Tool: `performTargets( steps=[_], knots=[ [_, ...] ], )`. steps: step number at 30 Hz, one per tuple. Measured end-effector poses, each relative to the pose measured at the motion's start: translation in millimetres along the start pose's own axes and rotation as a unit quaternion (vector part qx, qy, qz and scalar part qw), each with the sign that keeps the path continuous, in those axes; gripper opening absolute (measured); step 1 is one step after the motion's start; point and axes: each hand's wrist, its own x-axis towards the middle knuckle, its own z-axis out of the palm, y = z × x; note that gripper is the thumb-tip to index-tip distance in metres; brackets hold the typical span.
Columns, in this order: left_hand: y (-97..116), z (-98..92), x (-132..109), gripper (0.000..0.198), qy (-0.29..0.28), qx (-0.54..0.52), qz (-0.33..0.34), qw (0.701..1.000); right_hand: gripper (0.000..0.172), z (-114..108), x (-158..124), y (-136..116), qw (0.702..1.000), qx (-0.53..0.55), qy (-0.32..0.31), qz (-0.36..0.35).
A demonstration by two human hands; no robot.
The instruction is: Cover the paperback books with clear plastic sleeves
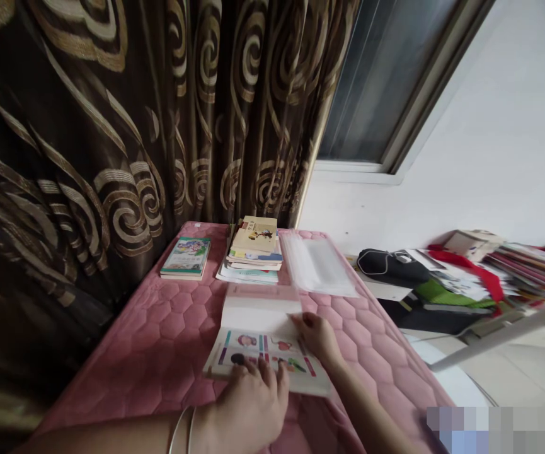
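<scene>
An open book [272, 381] with colourful pictures lies on the pink quilted surface [177, 340], its upper page or cover spread away from me. My left hand [256, 397], with bangles at the wrist, rests on the lower page with its fingers spread. At the book's right edge my right hand [317, 334] pinches the edge of a page. Beyond the book stands a stack of books [256, 252], a yellowish one on top. Left of that stack lies a green-covered book [186, 257]. Clear plastic sheets [319, 265] lie to the stack's right.
Dark patterned curtains [206, 113] hang behind and to the left. A window [371, 82] is in the white wall. Right of the pink surface are a black pouch [392, 266], a red strap [475, 271], a stack of papers [532, 268] and a grey bar [503, 334].
</scene>
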Motion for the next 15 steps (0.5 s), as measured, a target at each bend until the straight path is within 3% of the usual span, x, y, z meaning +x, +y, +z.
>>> performTargets(
  steps=[2, 4, 6, 8, 10, 13, 15],
  knots=[
    [17, 8.9, -12, 0.043, 0.017, 0.012, 0.020, 1.000, 0.040, 1, -11, 3, 1.000, -0.013, -0.018, 0.014],
    [39, 30.3, -23, 0.041, 0.019, 0.025, 0.041, 0.999, 0.038, 2, -20, 5, 0.999, -0.027, -0.029, 0.038],
    [55, 50.3, -29, 0.038, -0.015, 0.018, 0.037, 0.999, 0.035, 3, -26, 4, 0.997, -0.032, -0.037, 0.056],
    [58, 57.9, -28, 0.028, -0.036, -0.030, 0.062, 0.997, 0.033, 3, -28, 0, 0.997, -0.030, -0.042, 0.065],
    [45, 53.1, -21, 0.029, -0.023, -0.087, 0.060, 0.994, 0.033, 3, -28, -2, 0.996, -0.024, -0.050, 0.074],
    [8, 43.3, -1, 0.049, 0.006, -0.143, -0.056, 0.988, 0.032, 4, -27, -2, 0.996, -0.013, -0.050, 0.079],
    [-15, 48.2, 13, 0.058, -0.001, -0.159, -0.138, 0.978, 0.031, 7, -27, 0, 0.996, -0.008, -0.043, 0.074]
  ],
)
